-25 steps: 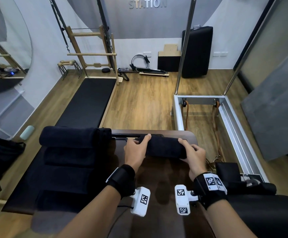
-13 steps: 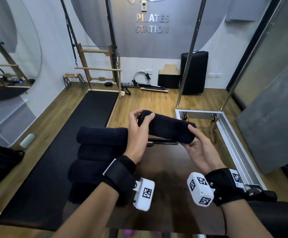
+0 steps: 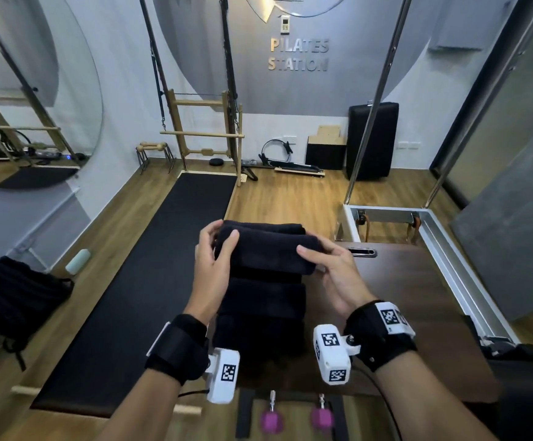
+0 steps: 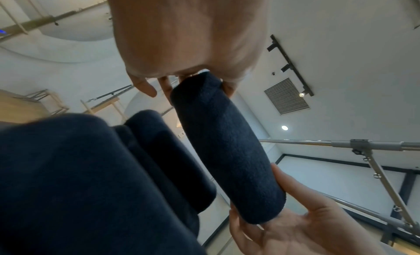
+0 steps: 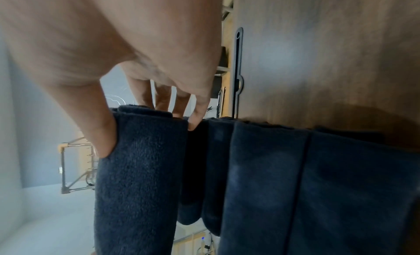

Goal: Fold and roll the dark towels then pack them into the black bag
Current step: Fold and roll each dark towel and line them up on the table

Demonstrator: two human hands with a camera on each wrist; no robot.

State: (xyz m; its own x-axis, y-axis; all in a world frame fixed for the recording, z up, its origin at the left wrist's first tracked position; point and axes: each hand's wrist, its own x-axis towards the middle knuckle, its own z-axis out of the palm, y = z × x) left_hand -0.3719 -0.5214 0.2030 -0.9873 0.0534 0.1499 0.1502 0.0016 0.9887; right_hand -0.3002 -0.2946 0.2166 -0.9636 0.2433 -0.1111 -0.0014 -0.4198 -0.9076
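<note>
**Rolled towel held at both ends above the stack**

Our left hand grasps the left end of a rolled dark towel, thumb on the near side and fingers wrapped over the far side of the end. Our right hand grasps the right end, thumb lying along the top of the roll and fingers curled underneath; the right wrist view shows those fingers bent over the end of the roll and the thumb pressed along its side. The left wrist view shows the same roll spanning from one hand to the other.

The towel is a tight cylinder. Its long axis runs left to right between our hands, roughly level, the right end dipping slightly nearer to us. It sits directly between the two palms, lifted clear of the surface.

Just below and nearer to us lies a stack of rolled towels, their long axes also running left to right, side by side on the dark wooden platform. One more roll shows just beyond the held one. Whether the held towel touches that row we cannot tell.

Left of the platform runs a long black mat on the wood floor. Further left, at the edge of the head view, sits the black bag, well apart from our hands.
</note>
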